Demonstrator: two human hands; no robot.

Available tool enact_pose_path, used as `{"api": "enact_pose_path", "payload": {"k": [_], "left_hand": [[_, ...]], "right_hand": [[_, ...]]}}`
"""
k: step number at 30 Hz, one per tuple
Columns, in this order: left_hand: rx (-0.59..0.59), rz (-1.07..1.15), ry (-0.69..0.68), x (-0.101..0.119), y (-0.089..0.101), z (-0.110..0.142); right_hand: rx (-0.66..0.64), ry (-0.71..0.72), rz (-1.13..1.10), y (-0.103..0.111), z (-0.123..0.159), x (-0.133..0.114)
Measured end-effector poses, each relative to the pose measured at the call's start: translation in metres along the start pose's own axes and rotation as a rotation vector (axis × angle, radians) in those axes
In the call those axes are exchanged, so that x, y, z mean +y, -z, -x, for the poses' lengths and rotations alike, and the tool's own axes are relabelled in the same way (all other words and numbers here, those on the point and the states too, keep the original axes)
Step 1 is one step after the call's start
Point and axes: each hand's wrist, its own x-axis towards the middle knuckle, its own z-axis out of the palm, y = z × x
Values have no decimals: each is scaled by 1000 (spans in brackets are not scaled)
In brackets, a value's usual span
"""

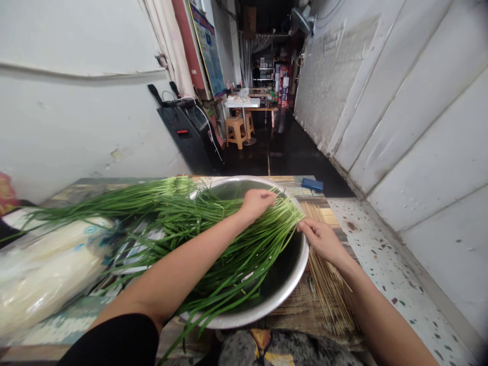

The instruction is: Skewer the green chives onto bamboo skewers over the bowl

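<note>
A large heap of garlic chives point(229, 244) lies across a wide metal basin point(278, 300), pale stem ends to the right, green leaves hanging over its left and front rim. My left hand point(257, 204) reaches over the heap, its fingers pinched on chives near the stem ends. At the basin's right rim, my right hand point(319, 238) is closed, thumb and forefinger pressed together against the outermost stem ends. Whatever thin thing may be between those fingertips is too small to make out. Bamboo skewers point(330, 290) lie in a loose bundle under my right forearm.
Plastic-wrapped pale packages point(57, 259) sit on the table at left, beside the basin. A blue box point(312, 184) is near the table's far edge. Beyond stand a black machine point(186, 132), brown stools point(235, 131) and a white table point(242, 102). A white wall point(438, 152) runs along the right.
</note>
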Motion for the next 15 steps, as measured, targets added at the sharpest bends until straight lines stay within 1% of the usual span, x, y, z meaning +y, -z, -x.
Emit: {"api": "enact_pose_path", "payload": {"k": [15], "left_hand": [[-19, 4, -24, 0, 0, 1]], "right_hand": [[-6, -2, -6, 0, 0, 0]]}}
